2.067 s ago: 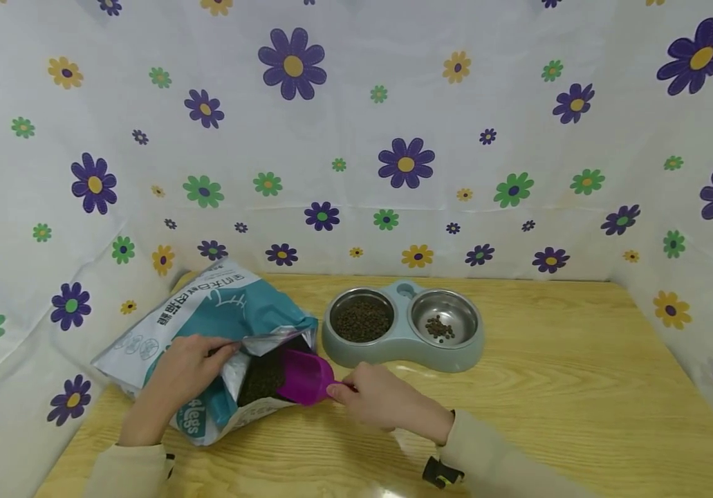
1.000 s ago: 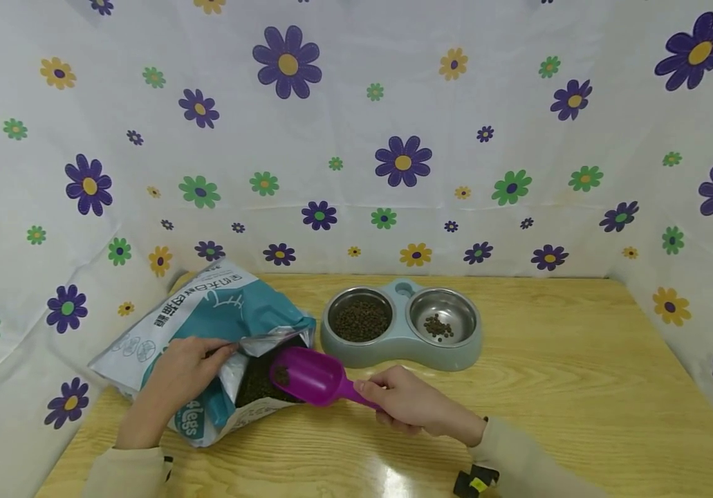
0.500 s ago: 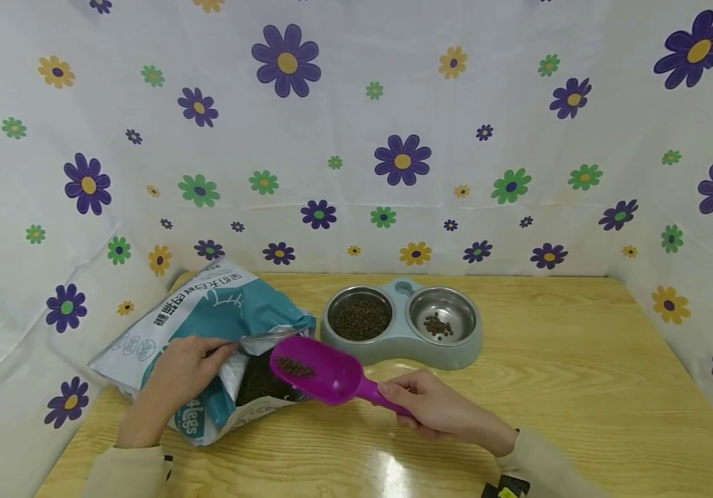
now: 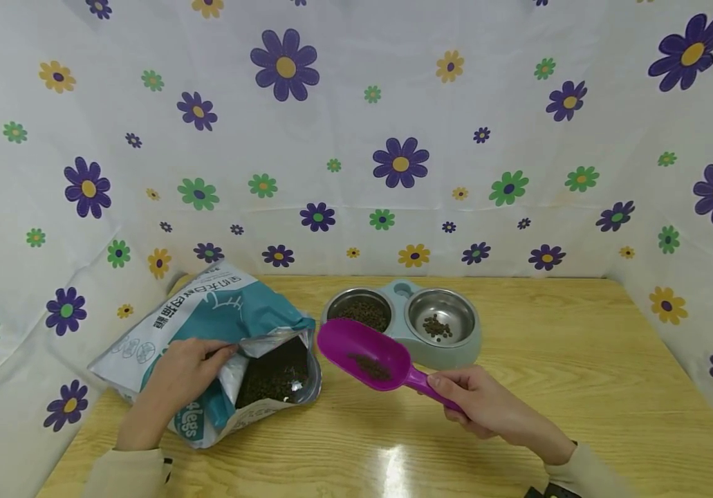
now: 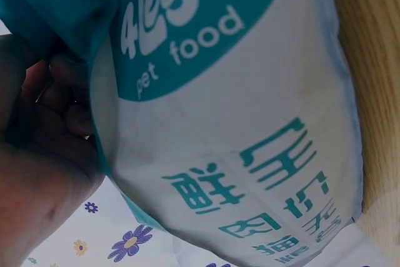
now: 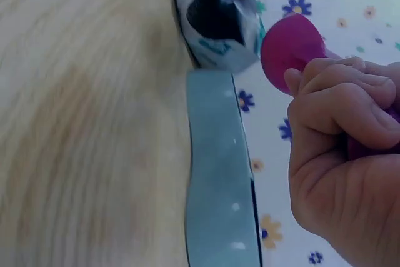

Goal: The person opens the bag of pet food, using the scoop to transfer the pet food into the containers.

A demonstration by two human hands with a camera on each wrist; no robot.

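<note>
At the left of the head view lies a teal and white pet food bag, its mouth held wide and dark kibble showing inside. My left hand pinches the upper edge of that mouth. My right hand grips the handle of a magenta scoop, with its fingers wrapped round it in the right wrist view. A small heap of kibble lies in the scoop. The scoop hangs in front of the left steel bowl and hides part of it. Lettering on the bag fills the left wrist view.
A pale blue double feeder stands behind the scoop. Its left bowl holds much kibble, its right bowl only a few pieces. The wooden table meets a flower-printed cloth at the back and sides.
My right hand has drawn the scoop out of the bag and carried it rightward and up, with kibble in it. My left hand stays on the bag's edge.
</note>
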